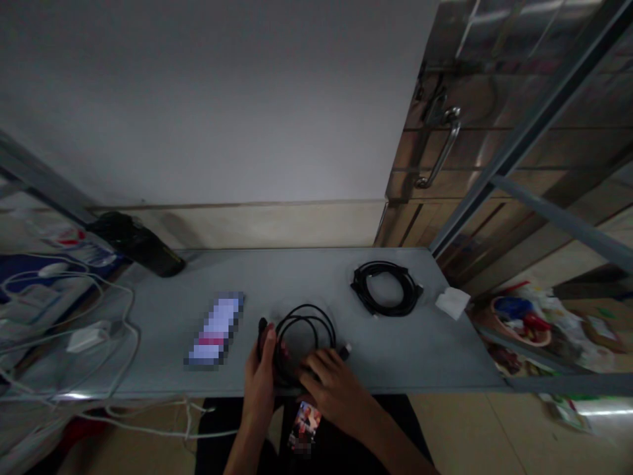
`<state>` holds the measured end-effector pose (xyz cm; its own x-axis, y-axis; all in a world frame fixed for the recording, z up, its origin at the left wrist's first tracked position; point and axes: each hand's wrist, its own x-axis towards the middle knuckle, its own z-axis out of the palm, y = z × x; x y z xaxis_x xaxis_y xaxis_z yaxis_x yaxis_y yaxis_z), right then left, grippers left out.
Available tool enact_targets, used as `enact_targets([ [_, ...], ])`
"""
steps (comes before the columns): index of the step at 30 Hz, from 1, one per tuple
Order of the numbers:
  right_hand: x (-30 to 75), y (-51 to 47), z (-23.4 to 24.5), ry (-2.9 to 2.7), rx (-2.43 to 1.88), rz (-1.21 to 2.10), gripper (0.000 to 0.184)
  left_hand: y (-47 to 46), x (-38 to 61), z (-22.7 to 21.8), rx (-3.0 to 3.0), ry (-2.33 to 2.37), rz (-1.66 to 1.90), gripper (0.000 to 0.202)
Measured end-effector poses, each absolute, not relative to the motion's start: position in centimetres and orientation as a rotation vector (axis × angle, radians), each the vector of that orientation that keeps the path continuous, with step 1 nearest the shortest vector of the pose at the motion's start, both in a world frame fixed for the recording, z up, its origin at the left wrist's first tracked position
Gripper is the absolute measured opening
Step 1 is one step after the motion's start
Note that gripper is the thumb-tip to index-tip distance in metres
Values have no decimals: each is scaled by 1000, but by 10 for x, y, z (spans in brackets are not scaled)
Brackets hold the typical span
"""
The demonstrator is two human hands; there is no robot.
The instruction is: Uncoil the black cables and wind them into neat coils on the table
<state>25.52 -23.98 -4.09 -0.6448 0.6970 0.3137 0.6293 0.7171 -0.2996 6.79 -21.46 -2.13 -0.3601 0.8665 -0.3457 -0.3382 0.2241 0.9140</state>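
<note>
Near the front edge of the grey tabletop lies a loosely looped black cable (324, 316). My left hand (260, 369) grips its left side, thumb and fingers closed round it, with a dark cable end poking up above the fingers. On the lower right of the loops, my right hand (329, 382) has its fingers curled over the cable, close to a plug (345, 351). The undersides of those fingers are hidden. Farther back to the right lies a second black cable (362, 293), wound in a neat coil. Left of my hands is a phone (216, 330), its lit screen blurred out.
A black bottle (143, 244) leans at the back left. White cables (131, 310) and a white adapter (89, 336) clutter the left end. A crumpled white tissue (453, 303) sits at the right edge. Metal posts (514, 152) rise there, beside a basket (494, 315).
</note>
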Motion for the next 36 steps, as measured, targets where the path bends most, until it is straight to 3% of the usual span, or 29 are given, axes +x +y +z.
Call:
enact_targets([
  [5, 256, -237, -40, -2552, -1021, 192, 18, -216, 45, -28, 925, 1664, 1399, 60],
  [9, 262, -233, -42, -2528, -1026, 199, 18, -213, 39, -31, 1112, 1658, 1340, 56],
  [17, 313, -237, -61, -2235, -1251, 192, 93, -223, 33, -52, 1770, 1643, 1280, 42],
  [23, 398, -261, -93, -1976, -1514, -32, 58, -245, 29, -43, 1861, 1342, 1049, 32],
  [30, 431, -271, -93, -1776, -1660, -155, 55, -252, 33, -43, 1755, 1357, 941, 44],
  [36, 417, -264, -90, -1717, -1748, -208, 55, -239, 30, -48, 1734, 1382, 959, 27],
])
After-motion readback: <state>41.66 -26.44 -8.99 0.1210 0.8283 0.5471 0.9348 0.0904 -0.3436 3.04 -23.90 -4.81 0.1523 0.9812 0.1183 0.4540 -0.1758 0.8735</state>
